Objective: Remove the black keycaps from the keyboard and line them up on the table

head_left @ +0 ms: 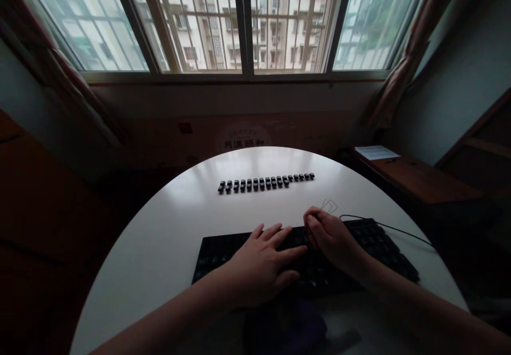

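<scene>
A black keyboard (215,249) lies on the round white table in front of me. My left hand (259,264) rests over its middle, palm down with fingers spread. Closed above the upper keys, my right hand (329,236) grips a wire keycap puller (329,206), whose thin loops stick out past the fist toward the far side. Whether its lower end touches a key is hidden by the fingers. Beyond the keyboard, black keycaps (255,181) stand in two neat rows, the back row reaching farther right.
A black cable (393,225) runs from the keyboard over the table's (143,259) right edge. A dark purplish item (287,325) is near my body, too dim to identify. White paper (376,153) lies on a wooden surface at right. A barred window (245,25) is ahead.
</scene>
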A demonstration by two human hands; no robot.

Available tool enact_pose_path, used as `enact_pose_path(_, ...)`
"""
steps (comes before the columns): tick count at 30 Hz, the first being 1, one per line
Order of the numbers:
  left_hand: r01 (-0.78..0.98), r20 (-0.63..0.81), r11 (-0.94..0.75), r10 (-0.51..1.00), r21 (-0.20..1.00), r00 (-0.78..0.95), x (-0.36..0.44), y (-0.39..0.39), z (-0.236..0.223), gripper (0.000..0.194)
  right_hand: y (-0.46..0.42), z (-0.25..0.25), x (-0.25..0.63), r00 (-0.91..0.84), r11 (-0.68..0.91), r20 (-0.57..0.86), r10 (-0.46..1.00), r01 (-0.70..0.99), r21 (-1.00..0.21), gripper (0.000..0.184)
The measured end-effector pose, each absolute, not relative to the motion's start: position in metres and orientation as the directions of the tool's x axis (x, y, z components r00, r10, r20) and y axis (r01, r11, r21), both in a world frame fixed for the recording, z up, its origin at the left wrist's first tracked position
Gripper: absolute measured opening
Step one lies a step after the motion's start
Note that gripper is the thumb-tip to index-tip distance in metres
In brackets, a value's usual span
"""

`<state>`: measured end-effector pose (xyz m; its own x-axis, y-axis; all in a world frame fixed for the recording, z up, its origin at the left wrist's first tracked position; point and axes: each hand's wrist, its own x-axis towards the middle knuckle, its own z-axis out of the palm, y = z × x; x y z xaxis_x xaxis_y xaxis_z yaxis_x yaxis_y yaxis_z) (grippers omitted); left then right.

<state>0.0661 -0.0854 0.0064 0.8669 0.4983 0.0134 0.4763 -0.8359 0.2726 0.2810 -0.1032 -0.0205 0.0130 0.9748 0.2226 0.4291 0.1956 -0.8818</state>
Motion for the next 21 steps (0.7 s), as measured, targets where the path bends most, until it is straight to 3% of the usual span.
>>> enact_pose_path(9, 0.502, -0.01, -0.816, 0.521, 0.287, 0.853, 0.066, -0.091, 0.012, 0.058, -0.115, -0.015, 0.276, -0.048, 0.221, 0.231, 0.972, 0.527, -0.82, 0.025)
enact_pose_path(21, 0.511, -0.013, -0.806, 0.532, 0.3, 0.847, 0.066, -0.091, 0.009, 0.055, -0.113, -0.02, 0.277, 0.02, 0.184, 0.223, 0.975, 0.497, -0.848, 0.024)
